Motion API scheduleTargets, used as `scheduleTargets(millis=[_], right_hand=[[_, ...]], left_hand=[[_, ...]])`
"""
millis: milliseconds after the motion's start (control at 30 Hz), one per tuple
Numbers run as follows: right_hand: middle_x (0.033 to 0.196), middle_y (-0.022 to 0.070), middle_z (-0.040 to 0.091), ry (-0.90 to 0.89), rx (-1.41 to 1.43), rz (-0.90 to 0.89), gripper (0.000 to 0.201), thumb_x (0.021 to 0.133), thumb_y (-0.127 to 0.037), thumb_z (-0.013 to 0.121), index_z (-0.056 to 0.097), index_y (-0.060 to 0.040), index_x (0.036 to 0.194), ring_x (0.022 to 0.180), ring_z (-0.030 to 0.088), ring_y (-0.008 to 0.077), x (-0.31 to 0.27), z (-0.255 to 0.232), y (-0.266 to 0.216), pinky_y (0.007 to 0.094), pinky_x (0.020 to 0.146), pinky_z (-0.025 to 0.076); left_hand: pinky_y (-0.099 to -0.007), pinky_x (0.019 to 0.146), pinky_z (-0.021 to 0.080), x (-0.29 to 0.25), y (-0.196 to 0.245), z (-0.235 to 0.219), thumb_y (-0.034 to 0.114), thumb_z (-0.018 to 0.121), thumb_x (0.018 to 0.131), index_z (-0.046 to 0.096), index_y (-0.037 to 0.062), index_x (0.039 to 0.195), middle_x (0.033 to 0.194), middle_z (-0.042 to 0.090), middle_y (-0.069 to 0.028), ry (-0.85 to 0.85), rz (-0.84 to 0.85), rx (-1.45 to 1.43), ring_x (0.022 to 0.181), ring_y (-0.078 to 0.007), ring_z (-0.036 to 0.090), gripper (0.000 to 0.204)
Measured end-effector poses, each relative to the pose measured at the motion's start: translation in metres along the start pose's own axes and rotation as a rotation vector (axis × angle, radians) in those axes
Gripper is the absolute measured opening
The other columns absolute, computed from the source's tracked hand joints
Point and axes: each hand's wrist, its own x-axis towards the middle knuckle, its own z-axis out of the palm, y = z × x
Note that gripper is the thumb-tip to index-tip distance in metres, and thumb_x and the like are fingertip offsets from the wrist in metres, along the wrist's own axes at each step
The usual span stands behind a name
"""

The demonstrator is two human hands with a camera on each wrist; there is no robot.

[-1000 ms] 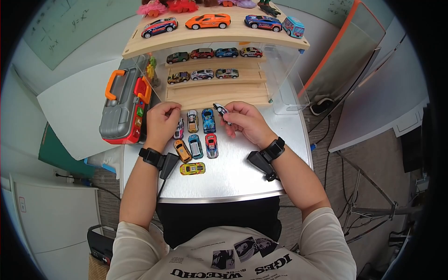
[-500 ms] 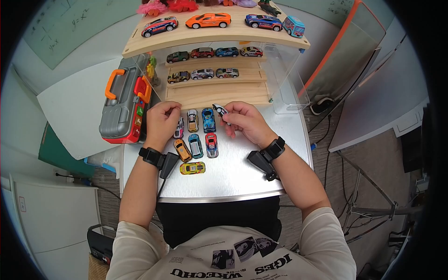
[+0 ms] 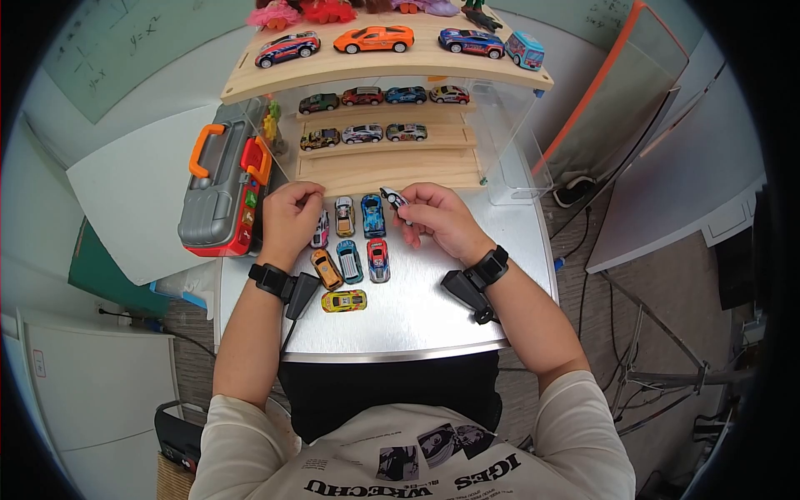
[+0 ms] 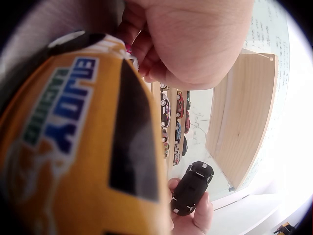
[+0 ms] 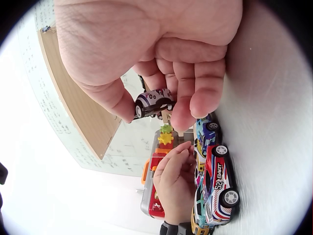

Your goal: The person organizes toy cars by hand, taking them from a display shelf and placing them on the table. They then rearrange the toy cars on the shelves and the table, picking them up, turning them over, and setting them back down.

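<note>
My right hand [image 3: 436, 218] pinches a small white toy car [image 3: 393, 197] with dark and purple markings between thumb and fingers, raised in front of the shelf. The car's black underside faces the left wrist view. My left hand [image 3: 291, 218] lies with loosely curled fingers at the left of the parked cars, partly covering a pink-and-white car [image 3: 321, 229]; nothing shows in its grasp. Close by stand a white-and-gold car [image 3: 344, 216], a blue car [image 3: 372, 215], a red car [image 3: 378, 260], a teal car [image 3: 349, 261], an orange car [image 3: 326, 269] and a yellow car [image 3: 344, 300].
A wooden stepped shelf [image 3: 383, 171] with clear sides holds two rows of small cars. Larger cars, such as an orange one [image 3: 373, 39], stand on its top board beside dolls. To the left is a grey toolbox [image 3: 218, 200]. The silver table [image 3: 408, 325] ends before my lap.
</note>
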Motion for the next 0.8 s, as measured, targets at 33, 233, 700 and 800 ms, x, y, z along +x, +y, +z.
scheduleTargets(millis=[33,233,700,800], right_hand=[[0.093,0.0092,0.070,0.000,-0.001,0.000,0.013,0.100,-0.010,0.064,0.063,-0.0019,0.111,0.069,0.065,0.0128,-0.0001,0.0000,0.0001,0.0275,0.061,0.054],[0.093,0.0088,0.070,-0.008,0.009,-0.009,0.012,0.100,-0.010,0.065,0.063,-0.0025,0.109,0.070,0.065,0.0127,0.0005,-0.0014,0.0014,0.0274,0.061,0.055],[0.092,0.0047,0.070,0.002,0.041,-0.023,0.016,0.098,-0.012,0.068,0.065,-0.0020,0.110,0.070,0.065,0.0114,0.0005,-0.0022,0.0032,0.0261,0.061,0.054],[0.091,0.0043,0.070,0.003,0.041,-0.027,0.016,0.098,-0.012,0.068,0.065,-0.0020,0.110,0.070,0.065,0.0113,0.0005,-0.0021,0.0035,0.0261,0.062,0.054]], left_hand=[[-0.0296,0.073,0.056,0.0002,-0.0002,-0.0001,0.005,0.069,0.089,0.078,-0.0015,0.097,0.090,0.076,-0.0114,0.002,0.010,0.016,0.080,-0.0168,0.072,0.014],[-0.0294,0.073,0.056,-0.0003,-0.0002,0.0001,0.005,0.069,0.088,0.078,-0.0014,0.097,0.090,0.076,-0.0118,0.001,-0.005,0.001,0.079,-0.0166,0.072,0.014],[-0.0303,0.074,0.057,0.0002,0.0011,0.0001,0.005,0.070,0.088,0.078,-0.0014,0.097,0.091,0.076,-0.0122,0.010,0.009,0.009,0.081,-0.0183,0.073,0.013],[-0.0304,0.074,0.057,0.0001,0.0016,-0.0001,0.005,0.069,0.088,0.078,-0.0014,0.097,0.091,0.076,-0.0123,0.006,0.006,0.011,0.081,-0.0184,0.073,0.014]])
